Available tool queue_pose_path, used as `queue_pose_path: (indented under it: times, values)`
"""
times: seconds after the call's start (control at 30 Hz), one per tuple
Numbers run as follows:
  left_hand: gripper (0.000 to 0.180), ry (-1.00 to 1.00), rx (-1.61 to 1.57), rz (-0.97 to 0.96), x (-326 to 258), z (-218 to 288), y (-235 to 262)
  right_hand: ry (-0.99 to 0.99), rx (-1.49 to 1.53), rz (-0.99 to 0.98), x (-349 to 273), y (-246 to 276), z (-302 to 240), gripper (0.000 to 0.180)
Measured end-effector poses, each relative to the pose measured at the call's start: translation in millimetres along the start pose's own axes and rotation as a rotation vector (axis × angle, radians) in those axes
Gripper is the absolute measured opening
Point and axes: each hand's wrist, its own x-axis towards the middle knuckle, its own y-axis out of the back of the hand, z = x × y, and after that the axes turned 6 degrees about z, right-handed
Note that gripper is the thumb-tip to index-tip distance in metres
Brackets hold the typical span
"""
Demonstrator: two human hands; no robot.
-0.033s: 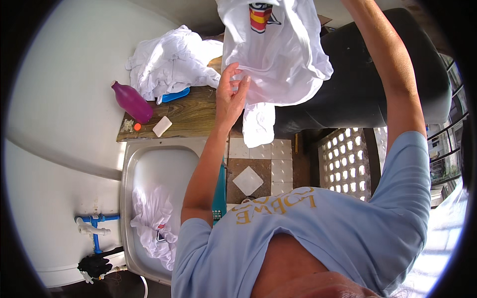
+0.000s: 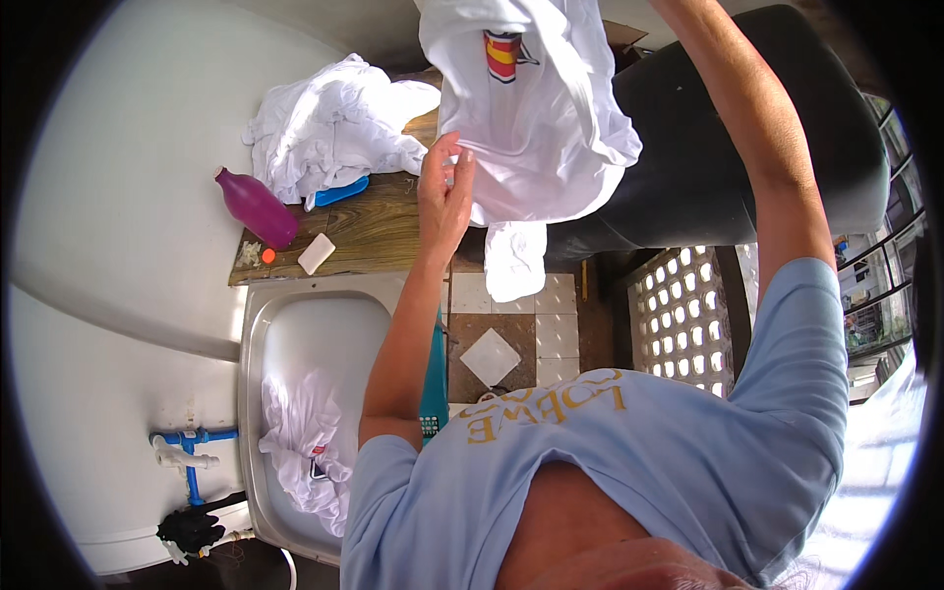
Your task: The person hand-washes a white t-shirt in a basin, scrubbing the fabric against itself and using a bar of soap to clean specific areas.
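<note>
A white T-shirt (image 2: pixel 536 147) with a red, yellow and black print hangs spread out in front of me. Its upper part runs out past the top of the picture. My left hand (image 2: pixel 447 192) is at its left edge, thumb and fingers curled round the cloth near the hem. My right arm (image 2: pixel 747 108) reaches up beyond the upper edge, so the right hand is out of sight. Below the shirt dangles a white sleeve-like piece of cloth (image 2: pixel 515 261).
A wooden counter (image 2: pixel 379 231) bears crumpled white clothes (image 2: pixel 329 128), a blue plastic item (image 2: pixel 341 192), a purple bottle (image 2: pixel 258 208), an orange cap (image 2: pixel 268 256) and a soap bar (image 2: pixel 316 254). Wet white clothing (image 2: pixel 300 433) lies in the sink (image 2: pixel 252 393). A black padded seat (image 2: pixel 708 147) stands right.
The T-shirt and my left hand have shifted slightly left and down, and the right arm a little left. My left hand stays at the shirt's edge.
</note>
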Motion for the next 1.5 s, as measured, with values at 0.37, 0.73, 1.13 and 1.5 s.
queue_pose_path:
  times: [0.37,0.73,1.13,1.5]
  values:
    - [0.015,0.050,-0.209,-0.051,-77,18,-83,-0.111,-0.039,-0.005,-199,-27,26,0.019]
    - [0.026,-0.093,-0.052,-0.076,-39,72,-41,-0.447,-0.229,-0.204,-404,-6,48,0.033]
    - [0.032,0.069,-0.403,0.091,-28,82,-21,-0.672,0.292,-0.286,-449,37,53,0.041]
    - [0.044,0.400,-0.310,-0.204,-70,29,-39,-0.869,0.327,-0.789,-514,20,77,0.036]
